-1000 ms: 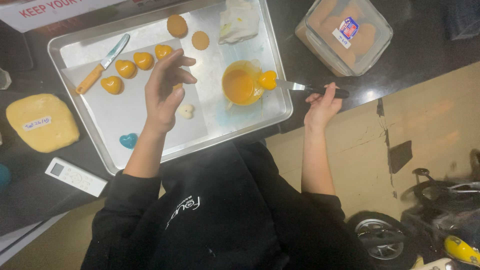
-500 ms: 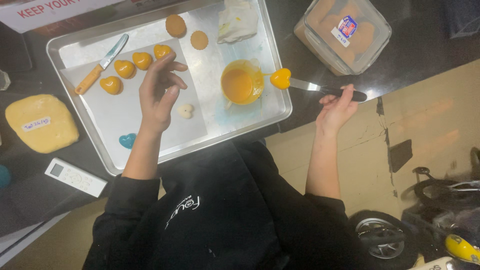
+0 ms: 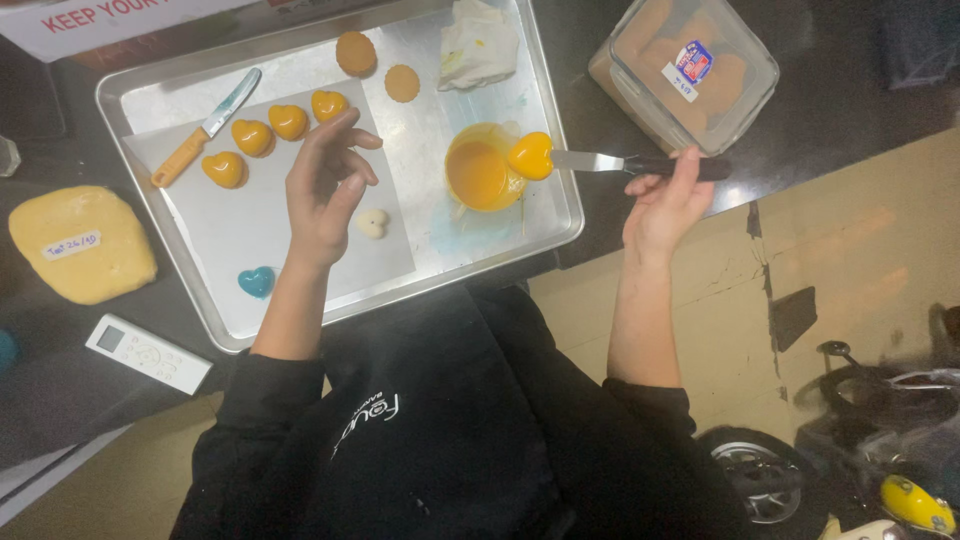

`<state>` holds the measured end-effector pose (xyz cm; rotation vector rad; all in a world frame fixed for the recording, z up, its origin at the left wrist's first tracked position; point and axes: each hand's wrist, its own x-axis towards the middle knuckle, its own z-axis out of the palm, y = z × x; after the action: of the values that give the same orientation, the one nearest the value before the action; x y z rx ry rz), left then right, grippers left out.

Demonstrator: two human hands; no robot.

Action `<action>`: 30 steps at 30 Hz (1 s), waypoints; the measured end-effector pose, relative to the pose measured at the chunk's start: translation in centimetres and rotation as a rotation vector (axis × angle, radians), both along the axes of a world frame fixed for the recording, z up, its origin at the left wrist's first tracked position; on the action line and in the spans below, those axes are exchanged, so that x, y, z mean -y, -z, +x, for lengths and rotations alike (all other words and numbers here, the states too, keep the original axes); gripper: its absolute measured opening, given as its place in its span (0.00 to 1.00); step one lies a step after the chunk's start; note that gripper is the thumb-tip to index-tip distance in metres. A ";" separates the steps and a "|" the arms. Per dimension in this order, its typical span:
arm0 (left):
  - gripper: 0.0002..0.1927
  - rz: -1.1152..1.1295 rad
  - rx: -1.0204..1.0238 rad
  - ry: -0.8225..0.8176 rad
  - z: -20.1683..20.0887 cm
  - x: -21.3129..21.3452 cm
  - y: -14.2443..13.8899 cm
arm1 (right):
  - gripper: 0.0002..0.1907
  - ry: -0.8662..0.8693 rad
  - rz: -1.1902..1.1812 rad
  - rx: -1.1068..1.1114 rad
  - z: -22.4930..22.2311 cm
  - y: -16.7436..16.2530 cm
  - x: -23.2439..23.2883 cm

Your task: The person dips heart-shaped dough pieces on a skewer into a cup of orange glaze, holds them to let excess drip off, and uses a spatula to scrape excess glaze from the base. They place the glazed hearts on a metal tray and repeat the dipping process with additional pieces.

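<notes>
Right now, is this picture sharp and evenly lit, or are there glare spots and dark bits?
Head view: the metal tray is brightly lit, with sheen on the glazed heart riding the spatula in the right hand; the left hand looks slightly soft; the lower right corner falls dark and murky.

Dim, soft focus, faint tray (image 3: 548,150) glare

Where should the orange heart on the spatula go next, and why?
Probably onto the paper, beside the four coated hearts. The right hand holds the spatula with the orange heart lifted at the bowl's rim, and the left hand hovers open there.
</notes>
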<state>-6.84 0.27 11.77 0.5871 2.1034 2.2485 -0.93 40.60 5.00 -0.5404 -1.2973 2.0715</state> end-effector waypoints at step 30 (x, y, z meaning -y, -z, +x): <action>0.31 0.006 0.046 -0.060 0.3 1.5 2.3 | 0.12 0.108 -0.030 0.083 2.0 2.8 -2.7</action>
<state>-6.51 -1.18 9.45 0.4737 2.1214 2.2762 1.03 43.32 2.19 -0.7018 -1.2565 2.0011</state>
